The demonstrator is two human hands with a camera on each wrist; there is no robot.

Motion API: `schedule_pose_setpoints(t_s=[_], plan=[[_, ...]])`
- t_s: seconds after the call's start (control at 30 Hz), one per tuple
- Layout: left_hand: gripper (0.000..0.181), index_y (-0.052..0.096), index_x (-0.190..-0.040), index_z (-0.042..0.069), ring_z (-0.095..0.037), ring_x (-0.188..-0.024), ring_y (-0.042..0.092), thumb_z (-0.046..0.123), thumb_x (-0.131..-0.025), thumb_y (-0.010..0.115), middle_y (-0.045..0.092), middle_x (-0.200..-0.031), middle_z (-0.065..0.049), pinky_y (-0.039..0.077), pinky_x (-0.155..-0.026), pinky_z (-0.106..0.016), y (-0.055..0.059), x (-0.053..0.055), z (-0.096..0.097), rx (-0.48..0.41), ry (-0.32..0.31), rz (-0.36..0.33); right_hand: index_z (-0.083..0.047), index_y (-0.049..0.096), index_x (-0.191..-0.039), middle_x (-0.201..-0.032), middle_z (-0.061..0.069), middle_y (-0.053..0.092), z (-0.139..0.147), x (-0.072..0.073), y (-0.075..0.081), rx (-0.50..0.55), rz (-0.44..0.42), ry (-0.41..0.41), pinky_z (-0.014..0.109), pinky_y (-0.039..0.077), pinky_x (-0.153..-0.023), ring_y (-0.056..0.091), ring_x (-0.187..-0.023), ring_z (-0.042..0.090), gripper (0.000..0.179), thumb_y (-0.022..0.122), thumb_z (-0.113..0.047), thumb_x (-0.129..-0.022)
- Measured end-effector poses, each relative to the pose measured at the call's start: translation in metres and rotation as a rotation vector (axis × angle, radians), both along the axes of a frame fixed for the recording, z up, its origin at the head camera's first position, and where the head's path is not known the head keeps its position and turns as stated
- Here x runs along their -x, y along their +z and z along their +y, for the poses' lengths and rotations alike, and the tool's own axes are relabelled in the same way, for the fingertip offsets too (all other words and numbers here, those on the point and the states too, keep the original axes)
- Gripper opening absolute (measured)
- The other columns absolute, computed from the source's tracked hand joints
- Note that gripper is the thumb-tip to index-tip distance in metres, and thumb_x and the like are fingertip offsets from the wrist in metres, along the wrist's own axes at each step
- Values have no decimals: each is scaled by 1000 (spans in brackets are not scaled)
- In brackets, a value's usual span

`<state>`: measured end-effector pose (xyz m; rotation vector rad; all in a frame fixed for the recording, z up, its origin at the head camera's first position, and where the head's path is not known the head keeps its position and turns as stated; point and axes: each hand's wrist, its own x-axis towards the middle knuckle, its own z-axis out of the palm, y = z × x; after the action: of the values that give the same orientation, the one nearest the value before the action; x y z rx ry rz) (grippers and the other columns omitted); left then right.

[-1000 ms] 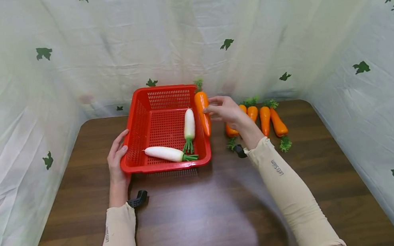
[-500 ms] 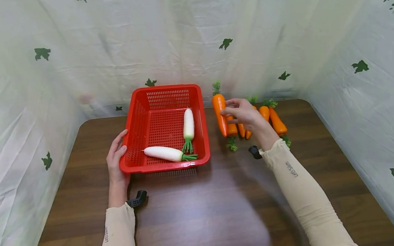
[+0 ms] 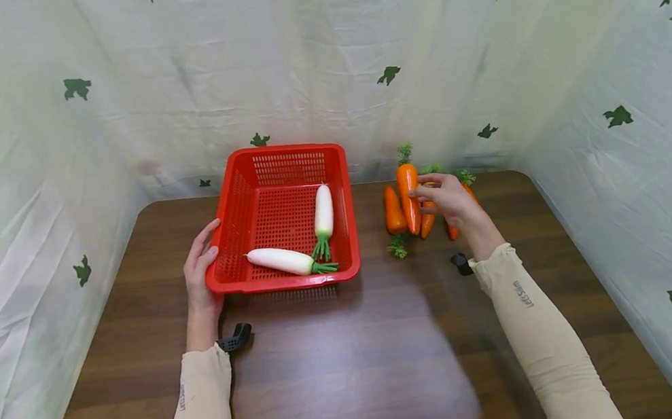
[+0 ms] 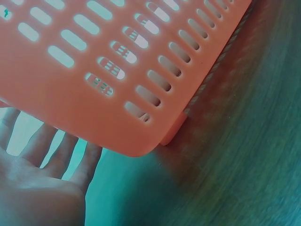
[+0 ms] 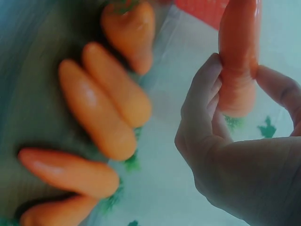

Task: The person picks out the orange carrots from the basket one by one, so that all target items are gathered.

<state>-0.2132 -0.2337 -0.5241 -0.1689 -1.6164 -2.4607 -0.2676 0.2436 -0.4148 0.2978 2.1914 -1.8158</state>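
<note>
A red plastic basket (image 3: 289,285) stands at the back of the table with two white radishes (image 3: 323,212) inside, their green stems toward the near right corner. My left hand (image 3: 200,278) holds the basket's left rim near the front corner. In the left wrist view, the fingers (image 4: 56,146) lie against the slotted wall. To the right of the basket, my right hand (image 3: 448,198) pinches a carrot (image 3: 408,198) between thumb and fingers. That carrot is upright in the head view, leafy top away from me, and is raised above several other carrots (image 5: 99,110).
One carrot (image 3: 394,210) lies left of the held one, its leaves toward me. Others lie partly hidden behind the right hand. The brown table (image 3: 329,374) extends in front, and a pale curtain (image 3: 271,59) with leaf prints hangs close behind.
My right hand has moved right with the carrot, from the basket's right rim to over the other carrots. The left hand and basket have stayed in place.
</note>
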Motion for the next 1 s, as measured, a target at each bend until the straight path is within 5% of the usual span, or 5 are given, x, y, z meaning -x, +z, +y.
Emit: schedule_pose_setpoints(t_s=[0.5, 0.87, 1.0], plan=[[51, 51, -155, 11, -32, -126, 56, 13, -104, 48, 53, -154, -16, 60, -98, -31, -3, 3, -1, 10, 6, 2, -5, 33, -164, -135, 6, 53, 56, -2, -15, -68, -43, -67, 50, 46, -118, 59, -113, 19, 71, 65, -24, -104], [52, 53, -154, 10, -32, -126, 57, 12, -102, 49, 53, -153, -16, 60, -98, -31, -2, 2, 0, 8, 8, 2, -4, 28, -166, -123, -6, 59, 98, -10, -13, -52, -49, -79, 38, 50, -114, 62, -109, 10, 73, 62, -28, -106], [52, 53, -154, 9, -32, -125, 58, 11, -102, 49, 53, -152, -18, 61, -97, -31, -2, 3, -1, 5, 2, 6, -3, 28, -166, -108, -14, 64, 111, -9, -14, -73, -46, -100, 42, 49, -116, 64, -102, 6, 76, 65, -30, -105]])
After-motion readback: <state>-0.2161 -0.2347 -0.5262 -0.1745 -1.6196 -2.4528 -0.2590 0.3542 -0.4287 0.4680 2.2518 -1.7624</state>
